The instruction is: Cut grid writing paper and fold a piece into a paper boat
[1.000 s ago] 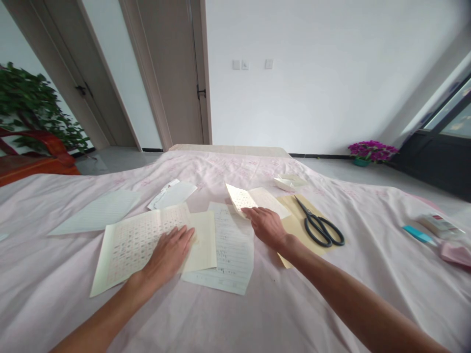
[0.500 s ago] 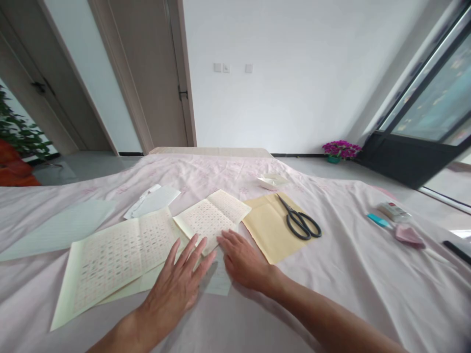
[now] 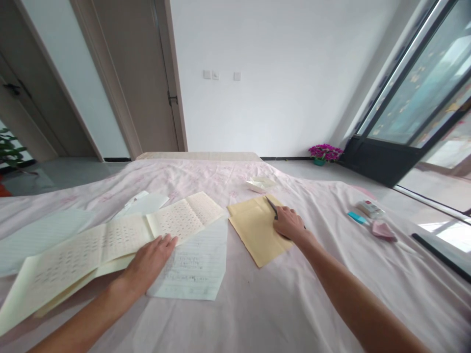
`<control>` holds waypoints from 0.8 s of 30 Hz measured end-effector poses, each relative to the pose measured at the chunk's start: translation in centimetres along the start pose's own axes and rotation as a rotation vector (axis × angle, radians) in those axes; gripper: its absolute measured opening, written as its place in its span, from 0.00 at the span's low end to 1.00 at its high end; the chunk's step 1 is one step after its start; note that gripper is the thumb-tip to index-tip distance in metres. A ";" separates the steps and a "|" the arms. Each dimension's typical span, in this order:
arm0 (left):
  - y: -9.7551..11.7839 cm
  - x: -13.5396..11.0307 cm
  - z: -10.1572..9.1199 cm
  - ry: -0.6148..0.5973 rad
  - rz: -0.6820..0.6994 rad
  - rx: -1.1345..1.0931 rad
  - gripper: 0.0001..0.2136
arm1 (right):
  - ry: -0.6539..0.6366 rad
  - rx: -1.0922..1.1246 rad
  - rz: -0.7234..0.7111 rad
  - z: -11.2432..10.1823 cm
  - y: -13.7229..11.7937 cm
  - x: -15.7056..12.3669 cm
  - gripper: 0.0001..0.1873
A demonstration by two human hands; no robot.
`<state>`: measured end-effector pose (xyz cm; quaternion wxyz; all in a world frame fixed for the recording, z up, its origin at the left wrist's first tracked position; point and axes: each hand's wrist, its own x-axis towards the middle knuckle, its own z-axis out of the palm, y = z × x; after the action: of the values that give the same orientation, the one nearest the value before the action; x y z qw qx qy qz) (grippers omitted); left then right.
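My left hand (image 3: 150, 260) lies flat with fingers stretched out on the near edge of a small gridded sheet (image 3: 184, 218) and a lined white sheet (image 3: 195, 264). My right hand (image 3: 290, 223) rests over the black scissors (image 3: 272, 206), whose blade tip pokes out past the fingers; the handles are hidden under the hand. The scissors lie on a tan envelope (image 3: 253, 230). A large gridded sheet (image 3: 73, 255) spreads to the left. Everything sits on a pink cloth (image 3: 265, 304).
A pale green sheet (image 3: 33, 235) and a white paper (image 3: 143, 202) lie at the left. A folded paper piece (image 3: 259, 184) sits farther back. A blue eraser (image 3: 356, 217), a small packet (image 3: 370, 208) and a pink item (image 3: 382, 229) lie right. Doors behind, window right.
My right hand has left the small gridded sheet and moved right onto the scissors. My left hand now lies at that sheet's near edge. The view has turned to the right.
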<state>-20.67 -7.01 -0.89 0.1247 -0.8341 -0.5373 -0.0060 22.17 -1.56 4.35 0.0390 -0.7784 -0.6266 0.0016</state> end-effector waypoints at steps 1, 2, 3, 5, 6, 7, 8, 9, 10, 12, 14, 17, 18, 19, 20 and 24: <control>-1.0 -0.2 0.2 -0.004 -0.028 0.006 0.26 | -0.026 -0.005 0.015 0.0 0.6 0.4 0.24; -2.0 -0.4 0.2 -0.021 -0.040 0.012 0.26 | -0.046 -0.006 0.021 0.1 1.0 0.7 0.23; -2.8 -0.5 0.0 -0.048 -0.052 0.017 0.26 | -0.062 -0.010 0.025 0.1 1.3 1.0 0.22; -3.9 -0.6 -0.8 -0.121 -0.104 0.041 0.24 | -0.091 -0.018 0.026 0.2 1.5 1.4 0.21; -3.9 -0.6 -1.4 -0.145 -0.140 0.063 0.24 | -0.104 -0.021 0.026 0.3 1.5 1.7 0.20; -3.5 -0.5 -2.1 -0.159 -0.172 0.087 0.24 | -0.114 -0.024 0.028 0.3 1.6 1.9 0.20; -2.8 -0.5 -2.9 -0.153 -0.184 0.107 0.24 | -0.121 -0.027 0.031 0.4 1.5 2.2 0.20; -1.6 -0.5 -3.8 -0.153 -0.178 0.112 0.25 | -0.124 -0.030 0.038 0.5 1.5 2.5 0.21; -0.2 -0.4 -4.7 -0.178 -0.130 0.082 0.25 | -0.123 -0.034 0.049 0.6 1.5 2.8 0.22; 3.2 -0.4 -6.4 -0.302 0.095 -0.075 0.32 | -0.112 -0.043 0.078 1.0 1.4 3.5 0.24; 6.3 -0.5 -7.5 -0.390 0.289 -0.252 0.38 | -0.104 -0.052 0.113 1.3 1.6 4.2 0.25; 8.9 -0.5 -7.0 -0.439 0.317 -0.271 0.41 | -0.113 -0.059 0.146 1.7 2.5 5.0 0.25; 9.0 -0.6 -6.1 -0.414 0.300 -0.244 0.41 | -0.120 -0.060 0.149 1.7 3.1 5.2 0.24; 8.9 -0.6 -5.0 -0.371 0.283 -0.211 0.41 | -0.126 -0.062 0.150 1.6 3.8 5.4 0.24; 8.5 -0.7 -3.8 -0.307 0.243 -0.173 0.41 | -0.132 -0.065 0.151 1.5 4.7 5.5 0.24; 4.7 -1.2 0.7 -0.018 0.131 -0.062 0.37 | -0.144 -0.083 0.181 0.6 8.7 6.2 0.24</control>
<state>-17.03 -9.81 -2.65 0.0942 -0.8710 -0.4822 -0.0068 31.99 2.63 3.52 -0.0387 -0.8306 -0.5545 0.0351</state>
